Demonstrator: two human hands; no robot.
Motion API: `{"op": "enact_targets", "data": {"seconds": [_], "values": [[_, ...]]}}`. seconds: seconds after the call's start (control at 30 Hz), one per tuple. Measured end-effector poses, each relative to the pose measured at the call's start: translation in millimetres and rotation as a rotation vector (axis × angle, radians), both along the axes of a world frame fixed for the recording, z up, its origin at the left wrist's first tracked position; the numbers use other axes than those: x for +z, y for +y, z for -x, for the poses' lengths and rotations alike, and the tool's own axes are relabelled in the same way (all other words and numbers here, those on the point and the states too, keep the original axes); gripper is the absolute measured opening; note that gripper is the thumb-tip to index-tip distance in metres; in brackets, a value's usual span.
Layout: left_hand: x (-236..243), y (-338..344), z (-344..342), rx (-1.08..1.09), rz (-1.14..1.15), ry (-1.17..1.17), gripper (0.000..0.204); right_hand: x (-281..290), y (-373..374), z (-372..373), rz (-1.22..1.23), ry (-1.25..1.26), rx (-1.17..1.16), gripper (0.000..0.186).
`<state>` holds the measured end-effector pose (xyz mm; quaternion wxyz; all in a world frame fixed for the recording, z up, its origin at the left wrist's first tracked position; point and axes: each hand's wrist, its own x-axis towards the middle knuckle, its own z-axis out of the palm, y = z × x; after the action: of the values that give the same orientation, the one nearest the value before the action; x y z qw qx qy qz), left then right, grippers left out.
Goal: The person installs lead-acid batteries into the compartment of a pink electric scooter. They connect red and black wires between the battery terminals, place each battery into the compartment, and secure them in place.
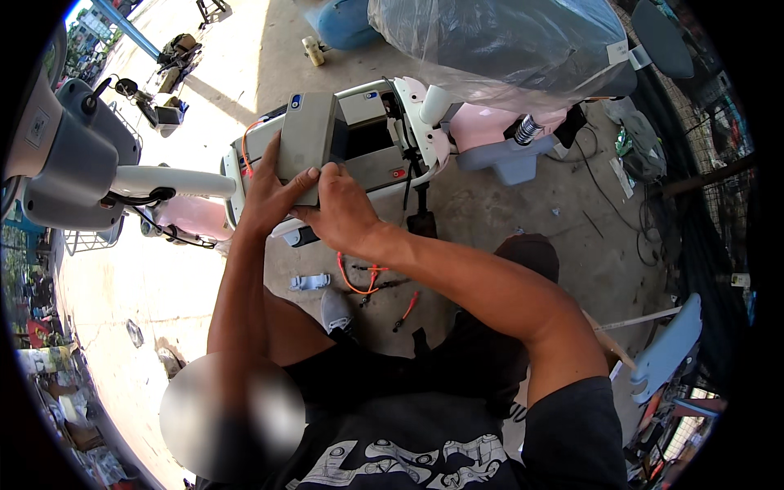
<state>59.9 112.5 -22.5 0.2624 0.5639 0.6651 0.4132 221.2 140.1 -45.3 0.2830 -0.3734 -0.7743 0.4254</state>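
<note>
A grey box-shaped battery (pixel 309 131) is between my two hands, raised over the open frame of a pink-and-white electric scooter (pixel 426 131). My left hand (pixel 268 192) lies along its left side, thumb on the near edge. My right hand (pixel 346 209) grips its near right corner, the fingers partly hidden. Beside it, in the scooter's battery bay, sit further grey batteries (pixel 377 171), one with a red terminal mark. A dark gap (pixel 369 139) shows between them. An orange cable (pixel 246 147) curves at the bay's left side.
Loose orange-and-black cables (pixel 359 286) and a pale blue plastic bracket (pixel 310 282) lie on the concrete floor near my shoe (pixel 336 312). The scooter's white steering column (pixel 175 181) extends left. Clear plastic sheeting (pixel 506 49) wraps the seat area. A blue panel (pixel 665 347) stands at right.
</note>
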Motion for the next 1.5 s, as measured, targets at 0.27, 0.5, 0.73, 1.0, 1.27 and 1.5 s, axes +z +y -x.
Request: {"op": "enact_targets", "data": {"seconds": [0.27, 0.5, 0.73, 1.0, 1.27, 1.5], "values": [[0, 6, 4, 0.012, 0.010, 0.138, 0.122, -3, -2, -4, 0.057, 0.044, 0.022, 0.047], [-3, 10, 10, -0.050, -0.001, 0.132, 0.132, -5, -4, -10, 0.058, 0.032, 0.059, 0.048], [5, 14, 10, -0.105, -0.009, 0.110, 0.124, -7, -2, -13, -0.019, 0.026, 0.025, 0.048], [-7, 17, 16, 0.021, -0.078, 0.061, 0.068, 1, 20, -20, 0.032, 0.097, 0.171, 0.036], [-11, 24, 11, 0.193, -0.187, -0.031, 0.038, 8, 30, -21, 0.139, 0.049, 0.143, 0.038], [-13, 27, 8, 0.388, -0.198, 0.059, 0.048, 7, 33, -21, 0.174, -0.022, 0.121, 0.044]]}}
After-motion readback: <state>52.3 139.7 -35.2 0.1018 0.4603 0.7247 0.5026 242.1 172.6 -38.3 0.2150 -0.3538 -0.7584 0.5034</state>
